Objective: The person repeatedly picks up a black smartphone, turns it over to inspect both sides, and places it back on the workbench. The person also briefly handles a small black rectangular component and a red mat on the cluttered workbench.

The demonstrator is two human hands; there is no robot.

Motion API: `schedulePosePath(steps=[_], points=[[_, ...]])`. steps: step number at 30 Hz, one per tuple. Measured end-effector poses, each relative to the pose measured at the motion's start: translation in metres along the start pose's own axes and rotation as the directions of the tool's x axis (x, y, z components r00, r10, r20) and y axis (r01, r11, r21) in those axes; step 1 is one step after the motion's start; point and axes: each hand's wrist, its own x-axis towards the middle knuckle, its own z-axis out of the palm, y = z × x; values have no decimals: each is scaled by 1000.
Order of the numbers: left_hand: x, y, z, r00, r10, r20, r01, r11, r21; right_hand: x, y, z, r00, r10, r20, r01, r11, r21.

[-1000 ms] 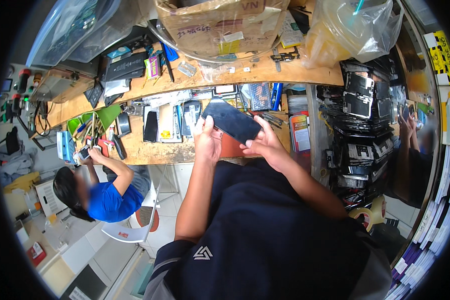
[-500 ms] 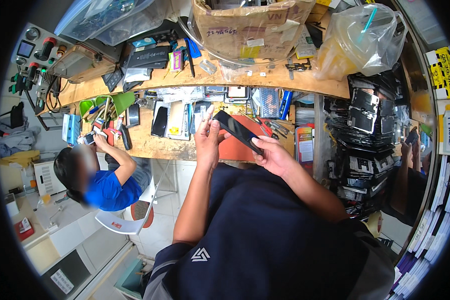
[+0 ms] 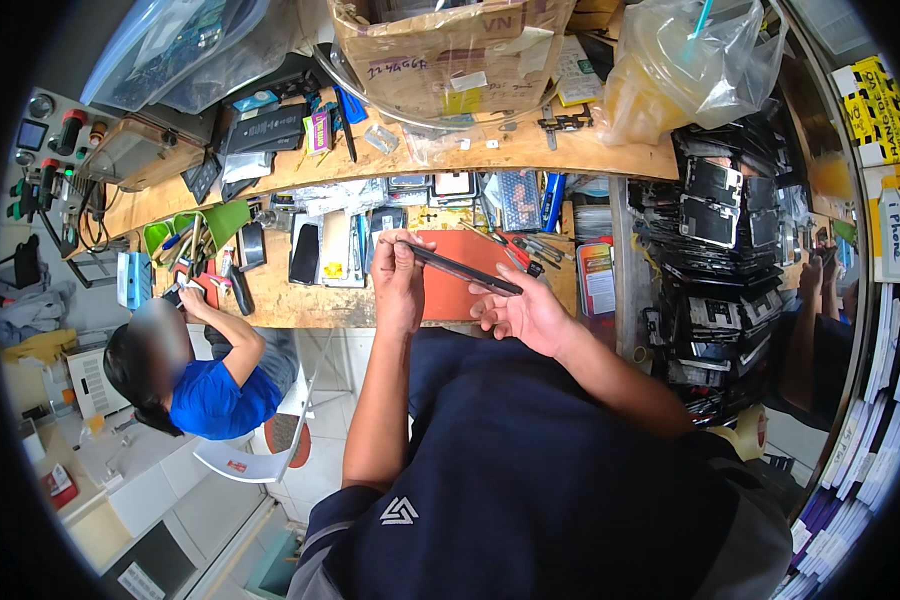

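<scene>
A slim black phone is tilted nearly edge-on to me above the bench, its right end lower than its left. My left hand pinches the left end between thumb and fingers. Around the right end is my right hand, palm turned up, its fingers loosely spread and its thumb beyond the phone. Whether that hand touches the phone is hard to tell. Below lies a red-orange work mat.
Pliers and screwdrivers lie right of the mat. Phone parts and a green tool holder are to the left. A shelf crosses behind; stacked phone parts stand right. A person in blue works at left.
The phone has turned from showing its flat black face to nearly edge-on. My left fingers have closed on its left end, while my right fingers have loosened and spread.
</scene>
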Motion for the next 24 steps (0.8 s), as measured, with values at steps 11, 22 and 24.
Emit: schedulePosePath(steps=[11,22,24], points=[[8,9,4,950,-50,-309,84,992,98,9,6,7,976,-215,-18,215,976,-35],[1,69,12,967,-226,-119,228,974,-3,-11,-20,11,969,-154,195,154,988,12],[-3,71,23,965,-217,-148,218,976,-4,-11,-22,10,967,-155,201,153,988,22]])
